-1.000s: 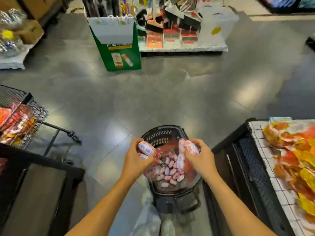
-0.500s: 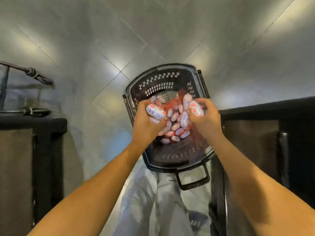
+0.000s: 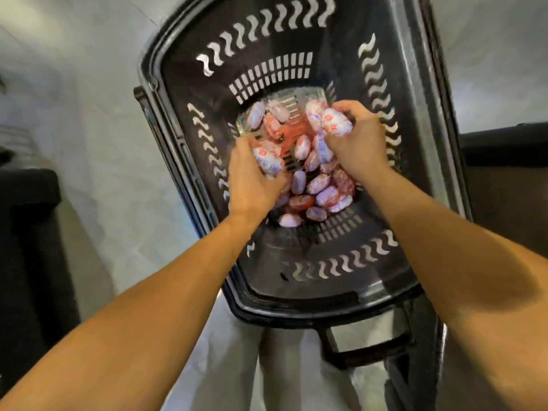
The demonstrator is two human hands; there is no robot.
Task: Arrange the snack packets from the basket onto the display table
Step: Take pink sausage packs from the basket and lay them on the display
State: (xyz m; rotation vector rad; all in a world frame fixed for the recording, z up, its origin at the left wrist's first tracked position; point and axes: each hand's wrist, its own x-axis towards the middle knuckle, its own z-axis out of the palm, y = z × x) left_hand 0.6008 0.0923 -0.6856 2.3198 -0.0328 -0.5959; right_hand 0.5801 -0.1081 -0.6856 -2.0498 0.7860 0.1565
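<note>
Both hands are down inside the black basket [image 3: 184, 93], which stands on the grey floor [image 3: 89, 120] in front of the person; the snack packets [image 3: 321, 188] lie in a loose heap on its bottom, small white-and-red pillows, some overlapping. The left hand [image 3: 252, 185] has its fingers curled round one packet [image 3: 268, 161] at the near left of the heap; the right hand [image 3: 358, 143] clutches another packet [image 3: 336, 123] at the far right, and perhaps a second just beside it, though blur leaves the count uncertain. The worktop that is to receive them does not show its top here; only dark furniture [image 3: 504, 179] stands at the right edge.

The step in hand looks like gathering a handful before lifting out. To do it well, each hand should close on the packets' bodies and not on a sealed edge alone, since the film looks slippery and a pinch at the edge may let go; the grip wants to be firm yet light, as the contents could crush. Better to take only what the fingers fully enclose than to scoop too many and spill some back; lift straight up, clear of the slotted walls and the rim, then turn toward the worktop.
</note>
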